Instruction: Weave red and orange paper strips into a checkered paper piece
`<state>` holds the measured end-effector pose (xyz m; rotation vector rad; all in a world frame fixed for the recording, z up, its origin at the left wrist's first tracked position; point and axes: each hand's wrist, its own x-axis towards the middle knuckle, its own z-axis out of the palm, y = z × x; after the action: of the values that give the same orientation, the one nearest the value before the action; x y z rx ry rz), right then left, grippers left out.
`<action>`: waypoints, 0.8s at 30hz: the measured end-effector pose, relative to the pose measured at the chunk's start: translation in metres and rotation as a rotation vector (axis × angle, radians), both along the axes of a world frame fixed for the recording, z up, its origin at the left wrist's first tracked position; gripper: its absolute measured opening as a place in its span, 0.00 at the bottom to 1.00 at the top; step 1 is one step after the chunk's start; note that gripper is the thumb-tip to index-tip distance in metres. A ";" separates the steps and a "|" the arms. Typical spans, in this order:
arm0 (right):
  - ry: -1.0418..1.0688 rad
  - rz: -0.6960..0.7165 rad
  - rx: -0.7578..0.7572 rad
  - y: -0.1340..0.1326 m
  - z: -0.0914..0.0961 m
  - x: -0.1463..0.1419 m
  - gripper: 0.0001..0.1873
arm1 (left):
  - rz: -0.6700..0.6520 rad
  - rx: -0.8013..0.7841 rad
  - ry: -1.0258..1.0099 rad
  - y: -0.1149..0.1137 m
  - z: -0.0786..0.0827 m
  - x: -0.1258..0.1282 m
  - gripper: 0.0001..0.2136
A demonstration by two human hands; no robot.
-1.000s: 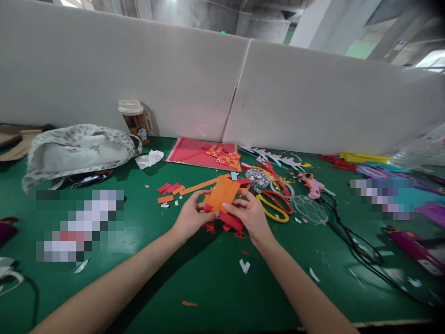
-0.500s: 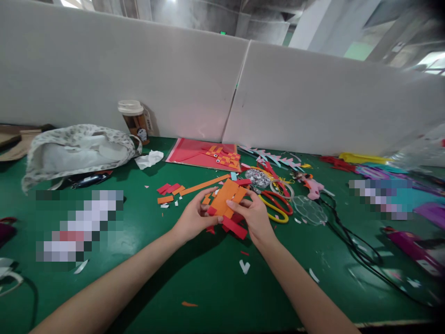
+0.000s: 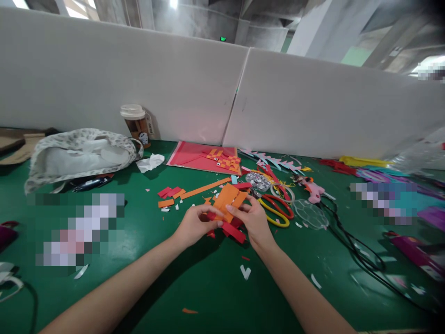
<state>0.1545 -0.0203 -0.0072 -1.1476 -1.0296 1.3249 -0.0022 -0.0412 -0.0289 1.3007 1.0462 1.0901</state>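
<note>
Orange-and-red woven paper piece (image 3: 227, 199) is held just above the green table (image 3: 208, 287), betw. both hands. L hand (image 3: 193, 226) pinches its lower-left edge, thumb on top, fingers curled under. R hand (image 3: 255, 221) grips the right side, thumb tip on the orange face. Red strip ends (image 3: 233, 230) stick out below the fingers. Scissors (image 3: 278, 209) lie just beside R hand.

Overhead ceiling lights (image 3: 173, 3) give even, fairly bright light. I note soft shadows on the table (image 3: 208, 297) beneath both forearms (image 3: 139, 283). Focus is sharp at centre: left hand (image 3: 194, 225), right hand (image 3: 255, 220) and the orange paper (image 3: 227, 197) they pinch. The table's right edge is smeared and bowed, and its near right corner vignettes dark. Pixelated patches (image 3: 79, 229) sit toward its left and right edges.
</note>
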 end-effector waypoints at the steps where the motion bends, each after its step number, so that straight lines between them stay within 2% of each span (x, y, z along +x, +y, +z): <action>1: 0.004 0.003 -0.005 0.000 0.000 0.000 0.31 | 0.001 -0.015 0.014 0.000 -0.001 0.000 0.11; 5: 0.032 0.033 -0.019 0.001 0.003 0.005 0.30 | 0.028 -0.012 -0.001 0.001 -0.005 -0.001 0.15; 9: 0.014 -0.005 -0.015 0.005 0.004 0.011 0.31 | 0.021 -0.007 0.008 0.002 -0.006 -0.001 0.15; 16: 0.018 -0.017 0.015 0.006 0.000 0.012 0.32 | -0.029 -0.028 -0.041 0.003 -0.001 -0.001 0.08; 20: 0.010 -0.033 0.042 0.005 0.002 0.009 0.32 | -0.036 -0.102 -0.046 0.003 -0.001 -0.001 0.07; 24: -0.046 -0.053 0.054 0.003 0.004 0.008 0.30 | -0.045 -0.107 0.001 0.001 0.002 -0.002 0.07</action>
<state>0.1625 -0.0171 -0.0029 -1.1617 -1.0549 1.2269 -0.0045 -0.0400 -0.0273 1.2332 1.0566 0.9861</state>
